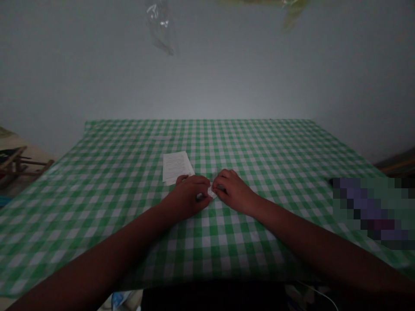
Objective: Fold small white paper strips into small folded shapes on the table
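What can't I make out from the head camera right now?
- Head view: small white piece pinched between left hand and right hand, mostly covered by both; its kind is unclear.
- Head view: print on the paper sheet, too small and dim to read.
- Head view: right of the tablecloth, a pixelated patch hides whatever lies there.
- Head view: clear plastic bag, cut off by the top edge.

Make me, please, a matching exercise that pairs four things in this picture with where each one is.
1 printed sheet
2 small white piece
3 clear plastic bag
4 wooden frame

A at the top of the view
B pinched between left hand and right hand
C far left, off the checked tablecloth
D flat on the tablecloth, beyond the left hand

Pairs: 1-D, 2-B, 3-A, 4-C
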`<state>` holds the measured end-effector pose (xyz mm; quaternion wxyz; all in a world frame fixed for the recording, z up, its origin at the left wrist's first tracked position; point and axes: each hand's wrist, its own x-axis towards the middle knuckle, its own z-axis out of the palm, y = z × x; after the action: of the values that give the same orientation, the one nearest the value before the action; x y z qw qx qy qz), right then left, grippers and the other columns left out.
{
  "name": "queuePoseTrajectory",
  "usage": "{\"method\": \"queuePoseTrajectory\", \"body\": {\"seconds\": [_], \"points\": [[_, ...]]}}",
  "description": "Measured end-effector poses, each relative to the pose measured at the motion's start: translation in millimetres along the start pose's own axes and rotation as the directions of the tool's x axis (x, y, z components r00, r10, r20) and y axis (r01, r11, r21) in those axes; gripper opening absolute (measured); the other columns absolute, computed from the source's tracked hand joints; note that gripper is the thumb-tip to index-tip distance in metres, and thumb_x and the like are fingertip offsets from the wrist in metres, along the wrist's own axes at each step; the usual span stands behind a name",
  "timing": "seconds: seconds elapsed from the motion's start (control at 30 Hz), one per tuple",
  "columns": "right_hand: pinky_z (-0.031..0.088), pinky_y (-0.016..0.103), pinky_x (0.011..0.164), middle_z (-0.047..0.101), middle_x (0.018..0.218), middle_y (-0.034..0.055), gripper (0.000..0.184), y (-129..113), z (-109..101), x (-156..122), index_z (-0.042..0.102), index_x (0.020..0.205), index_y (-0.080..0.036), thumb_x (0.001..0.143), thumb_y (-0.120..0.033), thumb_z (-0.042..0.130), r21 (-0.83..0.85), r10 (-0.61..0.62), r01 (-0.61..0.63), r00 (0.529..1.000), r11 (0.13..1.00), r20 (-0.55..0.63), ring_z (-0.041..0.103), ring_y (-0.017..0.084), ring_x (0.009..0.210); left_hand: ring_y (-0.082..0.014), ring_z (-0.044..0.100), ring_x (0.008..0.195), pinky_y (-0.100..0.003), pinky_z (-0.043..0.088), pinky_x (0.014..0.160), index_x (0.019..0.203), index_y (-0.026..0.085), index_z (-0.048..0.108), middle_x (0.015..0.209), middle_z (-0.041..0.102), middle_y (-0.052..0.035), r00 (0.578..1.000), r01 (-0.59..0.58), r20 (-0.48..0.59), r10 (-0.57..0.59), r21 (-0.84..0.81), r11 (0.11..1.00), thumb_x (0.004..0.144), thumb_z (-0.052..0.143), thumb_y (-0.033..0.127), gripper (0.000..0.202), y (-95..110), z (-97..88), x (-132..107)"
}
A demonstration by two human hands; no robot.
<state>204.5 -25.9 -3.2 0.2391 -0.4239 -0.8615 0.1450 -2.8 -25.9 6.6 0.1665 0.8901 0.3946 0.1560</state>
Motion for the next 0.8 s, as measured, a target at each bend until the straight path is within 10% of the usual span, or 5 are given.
{"method": "queuePoseTrajectory", "body": {"seconds": [0.8], "points": [[0.042, 0.037, 0.086, 0.058, 0.092, 0.0067, 0.012, 2.2, 2.2, -2.1, 0.057, 0.088, -0.019, 0.094, -0.029, 0.059, -0.065, 0.059, -0.061, 0.998, 0.996, -0.034, 0.052, 0.021, 0.091, -0.0234, 0.056, 0.112, -0.05, 0.023, 0.104, 0.11, 0.032, 0.065, 0.118, 0.064, -0.0008, 1.0, 0.006, 0.003, -0.006, 0.059, 0.998, 0.085, 0.063, 0.029, 0.026, 6.0, 3.2, 0.8]]}}
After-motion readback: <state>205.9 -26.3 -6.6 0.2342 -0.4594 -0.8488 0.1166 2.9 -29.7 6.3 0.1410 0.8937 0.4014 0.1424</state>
